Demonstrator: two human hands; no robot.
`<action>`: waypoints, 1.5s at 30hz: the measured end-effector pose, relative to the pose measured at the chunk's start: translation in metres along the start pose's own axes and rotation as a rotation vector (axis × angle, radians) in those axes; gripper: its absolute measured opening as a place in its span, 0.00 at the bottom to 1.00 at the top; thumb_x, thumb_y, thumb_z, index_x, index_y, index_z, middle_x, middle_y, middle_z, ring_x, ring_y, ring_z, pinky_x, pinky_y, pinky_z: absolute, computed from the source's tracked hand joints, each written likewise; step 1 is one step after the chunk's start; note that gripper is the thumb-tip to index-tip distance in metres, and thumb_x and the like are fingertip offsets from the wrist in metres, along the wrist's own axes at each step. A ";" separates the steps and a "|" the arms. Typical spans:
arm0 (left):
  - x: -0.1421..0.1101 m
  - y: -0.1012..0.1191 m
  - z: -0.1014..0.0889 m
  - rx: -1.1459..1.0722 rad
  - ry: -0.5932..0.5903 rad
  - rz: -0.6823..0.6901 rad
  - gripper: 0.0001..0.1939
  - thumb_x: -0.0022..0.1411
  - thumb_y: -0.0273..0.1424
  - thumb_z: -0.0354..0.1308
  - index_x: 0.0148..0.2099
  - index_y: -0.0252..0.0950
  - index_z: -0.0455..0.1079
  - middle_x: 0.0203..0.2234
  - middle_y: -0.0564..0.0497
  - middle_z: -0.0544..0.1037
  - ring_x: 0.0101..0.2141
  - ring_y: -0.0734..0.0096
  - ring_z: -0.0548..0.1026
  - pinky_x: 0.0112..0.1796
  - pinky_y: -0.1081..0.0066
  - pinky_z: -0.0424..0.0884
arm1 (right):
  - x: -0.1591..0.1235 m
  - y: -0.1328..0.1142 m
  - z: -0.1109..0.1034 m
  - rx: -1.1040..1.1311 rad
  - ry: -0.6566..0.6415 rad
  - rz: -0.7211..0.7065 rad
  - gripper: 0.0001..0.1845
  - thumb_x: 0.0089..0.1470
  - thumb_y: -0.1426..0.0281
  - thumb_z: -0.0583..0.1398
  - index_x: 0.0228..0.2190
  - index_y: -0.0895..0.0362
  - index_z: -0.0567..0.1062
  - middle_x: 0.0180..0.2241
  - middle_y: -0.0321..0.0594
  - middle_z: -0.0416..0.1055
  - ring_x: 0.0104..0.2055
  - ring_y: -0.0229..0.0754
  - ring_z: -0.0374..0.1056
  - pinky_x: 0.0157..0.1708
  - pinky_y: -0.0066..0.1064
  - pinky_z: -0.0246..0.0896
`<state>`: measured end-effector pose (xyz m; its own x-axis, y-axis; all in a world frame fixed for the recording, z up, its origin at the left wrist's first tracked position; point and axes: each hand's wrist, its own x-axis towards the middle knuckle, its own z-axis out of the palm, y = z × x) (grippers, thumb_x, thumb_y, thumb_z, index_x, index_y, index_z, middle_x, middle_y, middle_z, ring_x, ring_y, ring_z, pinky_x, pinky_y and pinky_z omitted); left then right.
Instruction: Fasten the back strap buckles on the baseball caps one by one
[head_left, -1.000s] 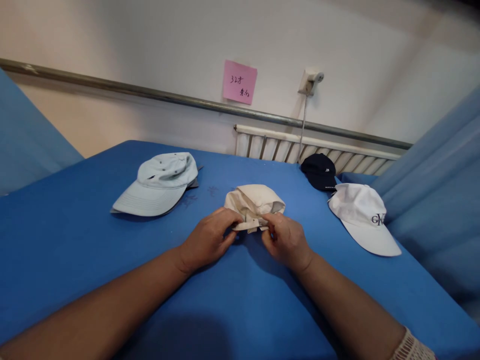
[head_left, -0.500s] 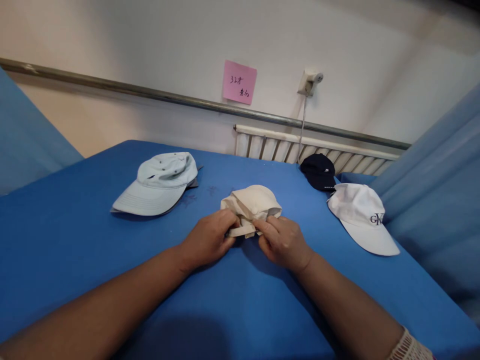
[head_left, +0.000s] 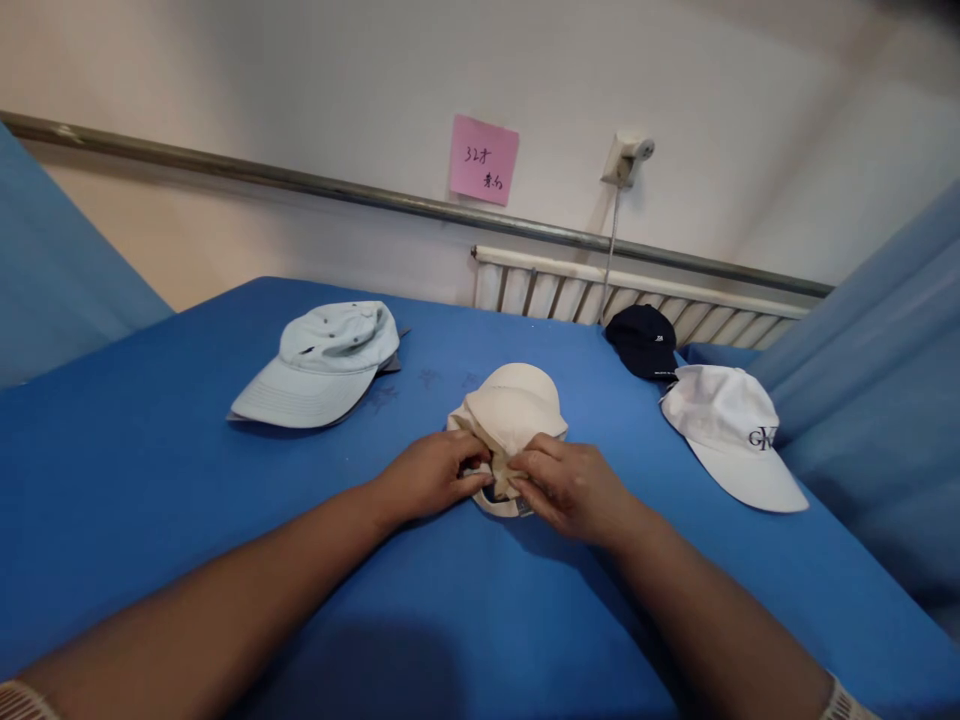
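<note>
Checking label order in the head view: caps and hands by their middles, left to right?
Pale blue cap → left hand → cream cap → right hand → navy cap → white cap.

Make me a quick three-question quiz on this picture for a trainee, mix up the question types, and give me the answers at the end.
1. Multiple choice: which cap are the left hand and the right hand both on?
a) the white cap with lettering
b) the beige cap
c) the black cap

2. True or false: the pale blue cap lies to the left of the beige cap in the view.

3. Fill in the blank: the pink note is stuck on the ____.

Key:
1. b
2. True
3. wall
</note>
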<state>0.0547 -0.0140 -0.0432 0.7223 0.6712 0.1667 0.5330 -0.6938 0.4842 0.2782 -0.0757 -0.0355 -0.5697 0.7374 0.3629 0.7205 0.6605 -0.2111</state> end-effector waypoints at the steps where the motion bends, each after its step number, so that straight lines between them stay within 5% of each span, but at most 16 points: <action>1: 0.001 0.002 0.001 0.033 -0.012 -0.010 0.07 0.59 0.33 0.58 0.40 0.38 0.73 0.33 0.51 0.79 0.32 0.67 0.75 0.33 0.73 0.66 | 0.001 0.000 0.003 -0.014 -0.002 0.000 0.10 0.64 0.67 0.53 0.42 0.55 0.73 0.37 0.41 0.72 0.34 0.39 0.68 0.32 0.29 0.57; 7: 0.005 0.018 0.001 0.285 -0.126 -0.066 0.06 0.60 0.31 0.54 0.34 0.36 0.71 0.32 0.47 0.78 0.32 0.64 0.75 0.32 0.70 0.66 | 0.008 0.001 0.015 -0.047 -0.124 0.172 0.11 0.62 0.69 0.55 0.45 0.56 0.72 0.40 0.43 0.72 0.38 0.41 0.70 0.35 0.29 0.60; 11: 0.003 0.025 0.002 0.366 -0.080 -0.105 0.08 0.60 0.29 0.51 0.30 0.36 0.68 0.28 0.47 0.77 0.28 0.64 0.75 0.28 0.69 0.64 | 0.009 0.002 0.015 -0.008 -0.135 0.243 0.08 0.61 0.68 0.56 0.41 0.57 0.71 0.40 0.42 0.72 0.39 0.42 0.70 0.35 0.29 0.60; 20: -0.009 0.021 -0.021 0.026 0.074 -0.317 0.03 0.56 0.29 0.51 0.31 0.37 0.64 0.22 0.54 0.74 0.23 0.69 0.71 0.26 0.72 0.60 | 0.009 0.005 0.013 0.044 -0.048 0.288 0.12 0.55 0.61 0.62 0.33 0.57 0.69 0.34 0.39 0.70 0.33 0.39 0.67 0.33 0.29 0.57; 26: -0.010 0.019 -0.017 0.093 0.049 -0.278 0.01 0.54 0.28 0.51 0.31 0.38 0.64 0.23 0.54 0.72 0.24 0.68 0.70 0.27 0.71 0.59 | 0.010 -0.002 0.015 -0.034 -0.092 0.246 0.06 0.58 0.66 0.59 0.32 0.56 0.71 0.33 0.39 0.72 0.34 0.40 0.67 0.32 0.30 0.55; 32: -0.010 0.023 -0.006 0.183 0.115 -0.215 0.11 0.56 0.33 0.55 0.43 0.38 0.65 0.34 0.49 0.75 0.30 0.65 0.73 0.30 0.69 0.63 | 0.013 -0.005 0.026 -0.001 -0.080 0.264 0.04 0.56 0.70 0.58 0.30 0.57 0.70 0.32 0.39 0.72 0.33 0.40 0.68 0.32 0.30 0.55; 40: -0.005 0.014 -0.002 0.169 0.177 -0.263 0.04 0.58 0.28 0.51 0.38 0.39 0.64 0.29 0.51 0.75 0.27 0.66 0.73 0.28 0.70 0.62 | 0.007 0.002 0.025 0.159 0.234 0.034 0.04 0.52 0.75 0.57 0.30 0.55 0.65 0.28 0.37 0.66 0.29 0.38 0.64 0.31 0.29 0.58; 45: -0.009 0.012 -0.006 0.021 0.428 -0.234 0.03 0.60 0.31 0.50 0.37 0.38 0.61 0.28 0.53 0.73 0.28 0.68 0.72 0.32 0.70 0.66 | 0.002 0.007 0.017 0.203 0.406 -0.119 0.06 0.53 0.77 0.56 0.32 0.54 0.64 0.29 0.37 0.66 0.30 0.38 0.63 0.30 0.29 0.60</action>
<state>0.0519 -0.0270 -0.0333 0.3382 0.8537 0.3959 0.6714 -0.5137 0.5342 0.2759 -0.0675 -0.0514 -0.4137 0.5670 0.7123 0.5445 0.7811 -0.3056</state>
